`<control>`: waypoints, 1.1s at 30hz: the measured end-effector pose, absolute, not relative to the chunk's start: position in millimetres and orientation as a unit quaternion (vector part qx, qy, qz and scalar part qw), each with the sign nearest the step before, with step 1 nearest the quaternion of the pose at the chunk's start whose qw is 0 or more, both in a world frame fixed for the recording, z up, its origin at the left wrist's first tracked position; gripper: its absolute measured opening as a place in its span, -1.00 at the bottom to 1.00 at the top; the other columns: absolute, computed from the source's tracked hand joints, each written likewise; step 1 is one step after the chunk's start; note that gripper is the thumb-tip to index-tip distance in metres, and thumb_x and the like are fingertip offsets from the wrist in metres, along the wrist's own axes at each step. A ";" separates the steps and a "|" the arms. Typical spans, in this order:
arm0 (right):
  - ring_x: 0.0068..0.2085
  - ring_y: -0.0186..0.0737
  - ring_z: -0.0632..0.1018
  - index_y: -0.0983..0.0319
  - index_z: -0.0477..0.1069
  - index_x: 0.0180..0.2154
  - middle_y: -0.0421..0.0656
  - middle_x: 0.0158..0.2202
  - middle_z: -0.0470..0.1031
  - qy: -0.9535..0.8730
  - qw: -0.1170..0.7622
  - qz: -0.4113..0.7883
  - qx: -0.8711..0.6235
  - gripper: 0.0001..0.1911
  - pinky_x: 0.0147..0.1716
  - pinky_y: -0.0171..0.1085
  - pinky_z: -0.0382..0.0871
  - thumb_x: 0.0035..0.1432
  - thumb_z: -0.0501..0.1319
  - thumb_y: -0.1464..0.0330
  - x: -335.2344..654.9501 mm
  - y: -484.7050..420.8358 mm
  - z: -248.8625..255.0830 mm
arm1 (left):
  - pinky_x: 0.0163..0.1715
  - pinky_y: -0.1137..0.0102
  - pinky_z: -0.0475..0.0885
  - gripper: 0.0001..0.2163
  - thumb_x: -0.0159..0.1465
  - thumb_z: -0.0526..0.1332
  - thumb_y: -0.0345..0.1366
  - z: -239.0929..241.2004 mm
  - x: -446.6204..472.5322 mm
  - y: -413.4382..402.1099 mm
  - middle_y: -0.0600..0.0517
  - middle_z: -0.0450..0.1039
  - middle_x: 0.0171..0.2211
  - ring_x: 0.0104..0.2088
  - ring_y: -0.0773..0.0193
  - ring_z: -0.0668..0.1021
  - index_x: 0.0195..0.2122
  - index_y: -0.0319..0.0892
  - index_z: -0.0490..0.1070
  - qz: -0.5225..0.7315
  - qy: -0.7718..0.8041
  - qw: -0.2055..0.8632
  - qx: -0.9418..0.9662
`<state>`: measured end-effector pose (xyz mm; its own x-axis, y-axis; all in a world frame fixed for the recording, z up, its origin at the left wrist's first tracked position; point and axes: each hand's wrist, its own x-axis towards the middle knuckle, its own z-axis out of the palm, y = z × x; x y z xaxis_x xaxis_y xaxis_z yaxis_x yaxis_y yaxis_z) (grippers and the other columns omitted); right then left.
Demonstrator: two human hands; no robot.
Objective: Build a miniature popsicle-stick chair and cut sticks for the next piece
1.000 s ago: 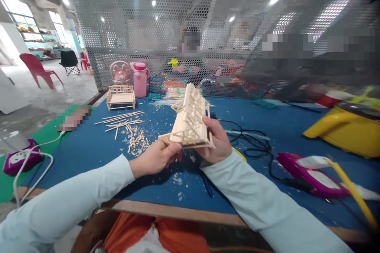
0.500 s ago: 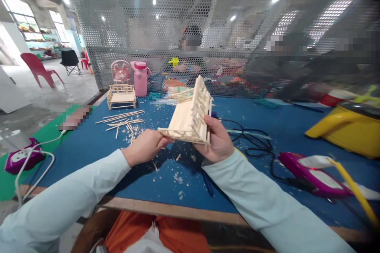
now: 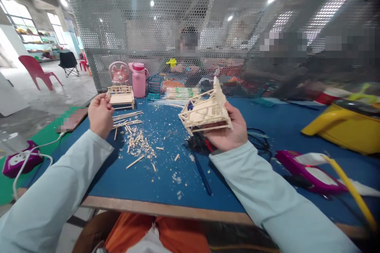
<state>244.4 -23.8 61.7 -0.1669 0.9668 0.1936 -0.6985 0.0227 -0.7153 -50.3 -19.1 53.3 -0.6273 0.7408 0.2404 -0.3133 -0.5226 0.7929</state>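
My right hand (image 3: 234, 132) grips a miniature bench made of wooden sticks (image 3: 204, 116), tilted and raised above the table. Its slatted back leans near my fingers and its thin rails point left. Over at the left, my left hand (image 3: 101, 116) is raised with its fingers pinched; whatever may be between them is too small to make out. Just behind that hand stands a second stick bench (image 3: 123, 99), upright on the table. Loose wooden sticks (image 3: 127, 120) lie beside the left hand, partly hidden by it.
Wood scraps (image 3: 139, 142) litter the blue table (image 3: 166, 189). A blue pen-like tool (image 3: 203, 176) lies below the right hand. Black cables, a purple power strip (image 3: 311, 174) and a yellow container (image 3: 344, 126) are at right. A pink bottle (image 3: 139, 81) stands before the mesh partition (image 3: 157, 35); a person sits behind it.
My left hand has let go of the bench and moved left and up toward the second bench. My right hand has shifted right and turned the held bench.
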 end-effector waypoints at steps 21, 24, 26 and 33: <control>-0.17 -0.09 0.55 0.19 0.46 -0.30 -0.20 -0.34 0.58 -0.412 0.585 0.662 -0.223 -0.73 -0.15 -0.05 0.42 -0.02 0.09 0.25 235.7 -40.0 60.4 | -0.01 0.02 0.21 -0.58 0.23 -0.12 -0.24 49.3 -74.7 -17.4 -0.19 0.39 -0.01 0.04 -0.05 0.37 0.05 -0.13 0.32 0.211 0.733 -0.001 0.647; -0.17 -0.05 0.55 0.19 0.46 -0.35 -0.19 -0.40 0.58 -0.413 0.579 0.667 -0.221 -0.75 -0.16 -0.02 0.41 -0.05 0.10 0.25 234.7 -41.4 59.6 | -0.05 0.05 0.26 -0.50 0.18 -0.06 -0.38 48.7 -75.0 -18.6 -0.25 0.37 -0.01 0.01 -0.02 0.40 0.18 -0.18 0.12 0.272 0.728 -0.063 0.626; -0.17 -0.04 0.55 0.18 0.46 -0.40 -0.20 -0.45 0.57 -0.417 0.577 0.668 -0.216 -0.79 -0.15 -0.01 0.41 -0.06 0.10 0.27 233.7 -42.8 59.1 | 0.00 -0.08 0.13 -0.40 0.06 0.06 -0.46 44.9 -74.6 -20.4 -0.21 0.11 0.19 0.16 -0.14 0.21 0.18 -0.06 0.13 0.251 0.723 -0.130 0.631; -0.15 -0.04 0.54 0.21 0.45 -0.39 -0.17 -0.45 0.57 -0.440 0.541 0.687 -0.205 -0.77 -0.12 -0.02 0.40 -0.06 0.10 0.27 232.6 -43.3 55.2 | -0.02 -0.04 0.18 -0.66 0.17 0.00 -0.19 41.2 -75.9 -15.0 -0.17 0.42 -0.05 0.01 -0.10 0.39 -0.17 -0.15 0.48 0.181 0.709 -0.020 0.681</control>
<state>232.6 -43.3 55.2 -0.3310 0.9234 0.1943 -0.5628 -0.0279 -0.8261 -75.9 -15.0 41.2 -0.0707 0.9587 0.2754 0.9731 0.0056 0.2303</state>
